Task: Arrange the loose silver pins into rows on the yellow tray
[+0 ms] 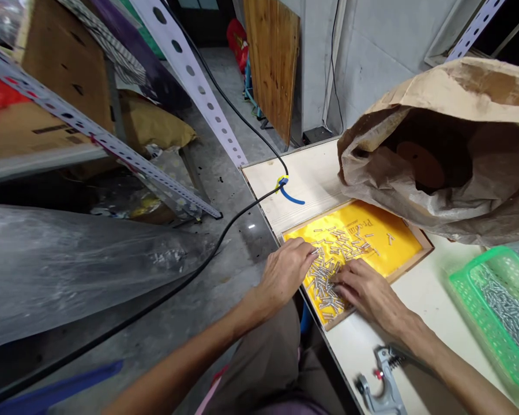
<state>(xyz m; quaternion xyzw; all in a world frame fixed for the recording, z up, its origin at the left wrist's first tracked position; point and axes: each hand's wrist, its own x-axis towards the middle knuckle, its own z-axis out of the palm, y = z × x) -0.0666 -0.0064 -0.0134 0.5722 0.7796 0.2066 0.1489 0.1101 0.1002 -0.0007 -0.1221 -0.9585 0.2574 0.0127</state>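
Note:
A shallow tray with a yellow lining holds many small silver metal pieces, heaped toward its near left end and scattered farther back. At the tray's left edge, my left hand has its fingers pressed together around small metal pieces, one of which shows by the fingertips. My right hand is over the near part of the heap, its fingers curled together at the pieces. What lies between its fingertips is hidden.
A green basket of screw-like pieces stands at the right. Behind the tray is a large open brown paper bag. A metal hand tool lies near my right forearm. A black cable crosses the left side, beside metal shelving.

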